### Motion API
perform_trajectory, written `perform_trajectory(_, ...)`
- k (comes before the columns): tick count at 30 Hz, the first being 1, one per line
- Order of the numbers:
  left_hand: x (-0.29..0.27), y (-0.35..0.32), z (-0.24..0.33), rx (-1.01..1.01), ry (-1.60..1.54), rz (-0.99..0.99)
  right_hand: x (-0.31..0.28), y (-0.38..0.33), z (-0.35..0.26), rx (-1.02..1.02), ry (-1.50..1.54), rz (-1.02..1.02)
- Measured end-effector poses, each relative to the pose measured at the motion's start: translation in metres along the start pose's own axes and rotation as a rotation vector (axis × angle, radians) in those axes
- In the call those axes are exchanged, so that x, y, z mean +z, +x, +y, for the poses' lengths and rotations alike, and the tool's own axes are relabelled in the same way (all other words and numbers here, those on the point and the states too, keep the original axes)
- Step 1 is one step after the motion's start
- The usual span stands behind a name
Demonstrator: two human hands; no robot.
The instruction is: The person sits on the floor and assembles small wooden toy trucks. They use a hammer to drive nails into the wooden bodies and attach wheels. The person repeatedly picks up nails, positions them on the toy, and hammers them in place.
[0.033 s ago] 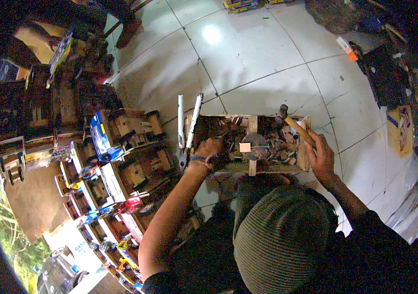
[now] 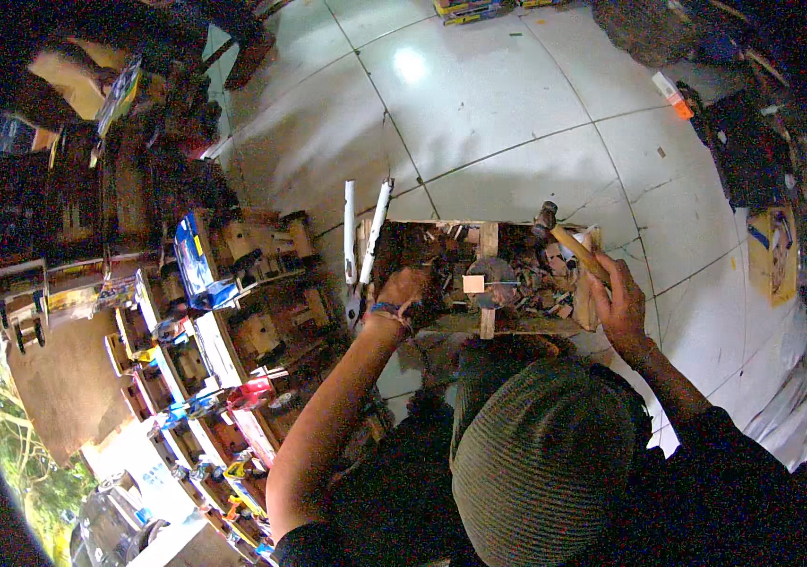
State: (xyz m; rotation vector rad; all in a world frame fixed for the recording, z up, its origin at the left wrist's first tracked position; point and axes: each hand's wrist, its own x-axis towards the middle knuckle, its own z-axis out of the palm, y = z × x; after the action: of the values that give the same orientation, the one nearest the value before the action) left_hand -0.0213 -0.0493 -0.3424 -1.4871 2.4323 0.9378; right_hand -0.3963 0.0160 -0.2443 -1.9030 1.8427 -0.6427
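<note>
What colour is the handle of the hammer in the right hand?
Light tan wood, on the wooden-handled hammer gripped by the right hand; clearest in the head view.

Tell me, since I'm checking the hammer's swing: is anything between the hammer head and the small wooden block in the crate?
Nothing visible blocks it. The hammer, in the right hand, is raised right of the small wooden block; the left hand rests left of the block.

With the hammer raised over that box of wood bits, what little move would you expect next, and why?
Probably a short tap downward. The right hand holds the hammer by its wooden handle, head raised at the far edge of the wooden box, while the left hand rests on the box's left part as if steadying it. What exactly would be struck is too small to tell.
</note>
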Motion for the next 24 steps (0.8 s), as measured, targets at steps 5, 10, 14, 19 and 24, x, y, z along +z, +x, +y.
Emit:
perform_trajectory(5, -0.039, -0.005, 0.032, -0.259, -0.070, -0.194, 0.002, 0.000, 0.003, 0.101, 0.036, -0.093)
perform_trajectory(10, -0.074, -0.014, 0.049, -0.193, -0.078, -0.076, 0.003, -0.001, 0.006, 0.022, 0.007, -0.052)
perform_trajectory(14, -0.077, -0.016, 0.050, -0.134, -0.199, -0.065, 0.003, -0.002, 0.007, 0.028, 0.008, -0.068)
perform_trajectory(19, -0.063, -0.013, 0.045, -0.114, -0.099, -0.073, 0.002, -0.002, 0.006, 0.052, 0.008, -0.084)
perform_trajectory(24, -0.046, -0.015, 0.037, -0.124, -0.036, -0.066, 0.003, -0.002, 0.007, 0.063, 0.031, -0.087)
